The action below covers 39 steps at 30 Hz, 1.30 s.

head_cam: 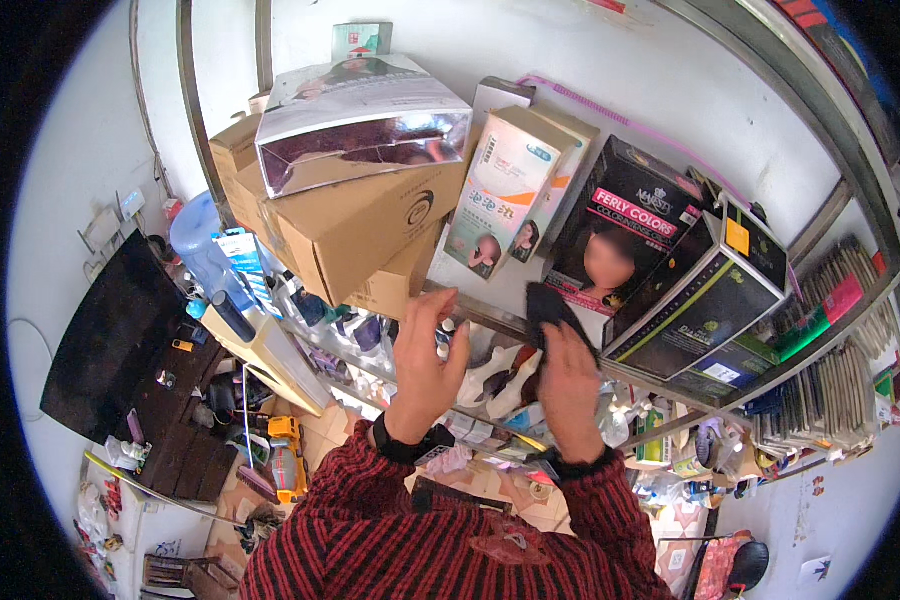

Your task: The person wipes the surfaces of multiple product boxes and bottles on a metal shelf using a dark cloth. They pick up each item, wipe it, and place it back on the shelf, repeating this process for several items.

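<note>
My right hand holds a folded black cloth at the front edge of a shelf. The cloth lies just below a black hair-color box. My left hand is raised with thumb and fingers apart, empty, near the same edge. Behind it stand cardboard cartons, with a white and dark glossy box on top. Between cartons and hair-color box, a white and green box stands upright, tilted in view. Dark boxes with a yellow-green stripe are at the right.
Lower shelves hold bottles and packages beneath my hands. A blue water jug and a large black television are at left. Stacks of thin packets fill the right side. A yellow and grey toy truck is on the tiled floor.
</note>
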Each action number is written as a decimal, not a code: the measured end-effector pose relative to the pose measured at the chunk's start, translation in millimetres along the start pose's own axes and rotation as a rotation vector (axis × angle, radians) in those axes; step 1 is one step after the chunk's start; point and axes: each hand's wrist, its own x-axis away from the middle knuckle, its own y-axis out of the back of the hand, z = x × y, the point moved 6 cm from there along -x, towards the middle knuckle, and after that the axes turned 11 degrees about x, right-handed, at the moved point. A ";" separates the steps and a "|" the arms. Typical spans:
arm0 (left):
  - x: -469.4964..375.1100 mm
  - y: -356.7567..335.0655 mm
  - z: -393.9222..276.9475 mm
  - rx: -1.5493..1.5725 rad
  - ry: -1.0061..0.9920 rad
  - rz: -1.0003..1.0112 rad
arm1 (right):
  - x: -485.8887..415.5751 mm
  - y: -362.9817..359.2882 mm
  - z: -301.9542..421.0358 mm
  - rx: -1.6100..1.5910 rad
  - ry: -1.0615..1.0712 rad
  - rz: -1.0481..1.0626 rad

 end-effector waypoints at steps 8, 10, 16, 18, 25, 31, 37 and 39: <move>-75.4 -69.4 -2.9 -0.276 -0.146 -0.182 | 11.1 -5.5 -10.1 -0.017 -0.035 -0.012; -81.6 -81.5 2.7 -0.344 -0.159 -0.228 | 11.2 -2.7 -9.7 0.003 -0.038 -0.055; -84.2 -82.7 9.4 -0.425 0.013 -0.275 | 13.9 -1.6 -14.5 -0.043 -0.032 -0.068; -87.8 -84.3 -0.5 -0.403 0.015 -0.223 | 13.5 -3.0 -14.5 -0.042 -0.030 -0.082; -146.3 -97.5 -55.5 -0.494 -0.394 -0.254 | 14.0 3.2 -23.5 -0.294 -0.151 -0.068; -170.3 -99.8 -41.7 -0.524 -0.149 -0.202 | 34.8 16.1 -44.7 -0.976 -0.484 -0.134; -112.8 -72.5 -78.8 -0.246 -0.453 -0.292 | 52.9 36.8 -44.3 -1.129 -0.493 -0.129; -88.0 -55.0 -86.1 -0.242 -0.473 -0.250 | 55.1 47.5 -46.5 -1.136 -0.462 -0.170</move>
